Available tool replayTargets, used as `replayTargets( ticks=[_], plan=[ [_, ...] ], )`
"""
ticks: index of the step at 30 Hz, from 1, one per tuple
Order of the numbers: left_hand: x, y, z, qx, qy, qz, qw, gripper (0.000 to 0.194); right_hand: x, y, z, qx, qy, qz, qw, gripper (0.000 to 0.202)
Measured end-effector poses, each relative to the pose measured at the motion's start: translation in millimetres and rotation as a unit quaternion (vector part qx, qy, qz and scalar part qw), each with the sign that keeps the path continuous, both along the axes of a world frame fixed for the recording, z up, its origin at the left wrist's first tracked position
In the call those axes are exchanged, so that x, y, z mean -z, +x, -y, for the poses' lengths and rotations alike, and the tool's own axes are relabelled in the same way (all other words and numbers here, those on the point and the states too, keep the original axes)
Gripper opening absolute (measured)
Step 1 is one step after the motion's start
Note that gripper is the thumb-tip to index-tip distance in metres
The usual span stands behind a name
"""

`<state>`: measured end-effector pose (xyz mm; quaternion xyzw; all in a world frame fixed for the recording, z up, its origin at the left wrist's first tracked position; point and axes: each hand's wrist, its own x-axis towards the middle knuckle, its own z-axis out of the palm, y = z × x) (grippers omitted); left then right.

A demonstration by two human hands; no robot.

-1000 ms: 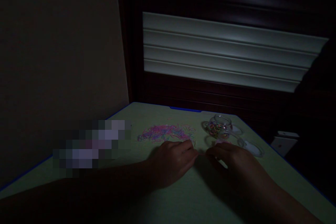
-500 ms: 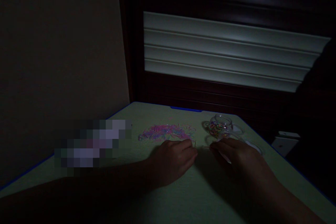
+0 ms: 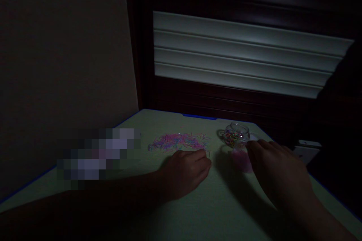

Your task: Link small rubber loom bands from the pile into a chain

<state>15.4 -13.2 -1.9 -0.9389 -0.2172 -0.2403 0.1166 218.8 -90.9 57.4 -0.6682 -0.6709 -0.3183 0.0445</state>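
Note:
A loose pile of thin pink, purple and blue bands, seemingly small rubber bands, lies spread on the table. My left hand rests at the pile's near edge, its fingers curled together; whatever they hold, if anything, is hidden. Over the mouth of a clear jar with pink contents is my right hand, fingers bent down and pressed together. Its fingertips are hidden, so anything pinched there cannot be made out. Just behind stands an open glass jar holding multicoloured bits like bands.
The pale green table has a blue edge. A pixelated patch covers something on the left side. A white box-like object is beyond the right edge. Behind are a wall and a dark door with pale slats. Light is dim.
My right hand has moved right and up from beside my left hand to the pink jar, which now shows more. My left hand has stayed nearly still.

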Motion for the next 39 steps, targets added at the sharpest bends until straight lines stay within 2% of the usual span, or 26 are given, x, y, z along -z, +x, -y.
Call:
replayTargets(
  ticks=[4,10,26,29,33,39],
  plan=[
    [0.2,0,0,0.0,-0.003,-0.001,1.0,0.021,-0.6,2,-1,0.028,-0.004,0.016,0.999,0.014],
    [-1.4,0,1,-0.001,-0.005,-0.004,1.0,0.02,2.8,5,-2,0.009,-0.009,0.012,1.0,0.016],
    [-0.5,-1,0,0.002,-0.002,-0.005,1.0,0.018,5.3,6,-4,0.012,-0.024,0.01,1.0,0.021],
    [-0.8,-1,1,0.007,0.01,0.006,1.0,0.019,6.3,3,-4,-0.012,-0.023,-0.014,1.0,0.02],
    [-0.2,0,1,0.014,0.011,0.014,1.0,0.021,10.8,-3,-4,-0.091,-0.014,-0.113,0.989,0.018],
    [0.8,1,0,0.01,0.009,0.02,1.0,0.022,21.2,-10,-8,-0.184,-0.099,-0.177,0.962,0.017]
  ],
)
